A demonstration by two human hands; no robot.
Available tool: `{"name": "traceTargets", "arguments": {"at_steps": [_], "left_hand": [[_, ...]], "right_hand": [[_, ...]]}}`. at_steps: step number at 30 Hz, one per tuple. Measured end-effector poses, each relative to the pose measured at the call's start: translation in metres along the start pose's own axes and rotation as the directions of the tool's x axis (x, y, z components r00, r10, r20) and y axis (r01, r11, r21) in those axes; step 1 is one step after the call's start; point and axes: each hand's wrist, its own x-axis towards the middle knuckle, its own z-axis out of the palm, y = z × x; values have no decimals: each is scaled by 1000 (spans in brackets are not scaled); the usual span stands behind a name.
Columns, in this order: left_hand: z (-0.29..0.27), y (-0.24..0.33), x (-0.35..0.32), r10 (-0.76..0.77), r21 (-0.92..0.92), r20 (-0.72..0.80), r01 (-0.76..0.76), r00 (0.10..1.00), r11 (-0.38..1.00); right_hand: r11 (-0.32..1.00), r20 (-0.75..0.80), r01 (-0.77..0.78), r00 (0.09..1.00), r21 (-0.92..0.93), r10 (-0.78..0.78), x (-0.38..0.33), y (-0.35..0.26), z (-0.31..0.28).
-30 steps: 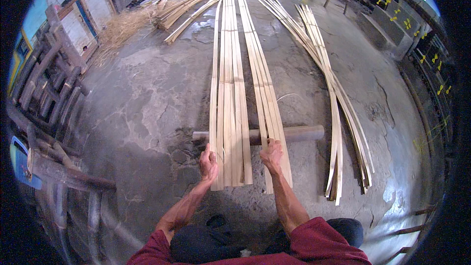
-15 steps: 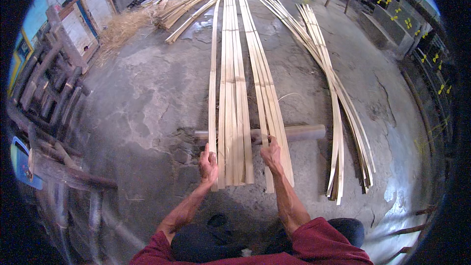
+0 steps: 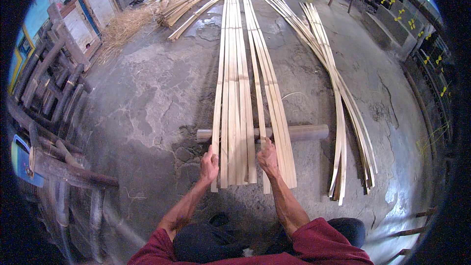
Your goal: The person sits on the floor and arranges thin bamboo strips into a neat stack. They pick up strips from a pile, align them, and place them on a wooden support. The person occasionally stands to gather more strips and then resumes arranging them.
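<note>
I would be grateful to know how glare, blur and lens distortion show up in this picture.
Head view: glare whitens the floor at lower right; head view: the poles at lower left look smeared, while the left hand, right hand and pale strips read fairly clearly; head view: straight edges bend toward the dark, speckled rim.
</note>
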Motion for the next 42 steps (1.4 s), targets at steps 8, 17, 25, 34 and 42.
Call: {"name": "traceTargets", "arguments": {"at_steps": [8,17,25,34,42], "left_hand": [[12,-2,2,-122,-266,-120,87,985,960],[2,1,34,-380,-242,234,432,895,869],[-4,9,72,-376,-458,604,692,703,558],[-3,6,51,-376,-383,671,734,639,561],[-2,10,80,-286,-419,727,733,625,536]], "right_hand": [[985,-140,168,977,29,-162,-2,5,3],[958,-35,222,975,181,-219,-9,-24,15],[992,17,-75,997,97,74,-4,-28,30],[950,143,-243,966,196,218,-24,-14,27],[915,123,-242,969,324,213,-5,-20,25]]}}
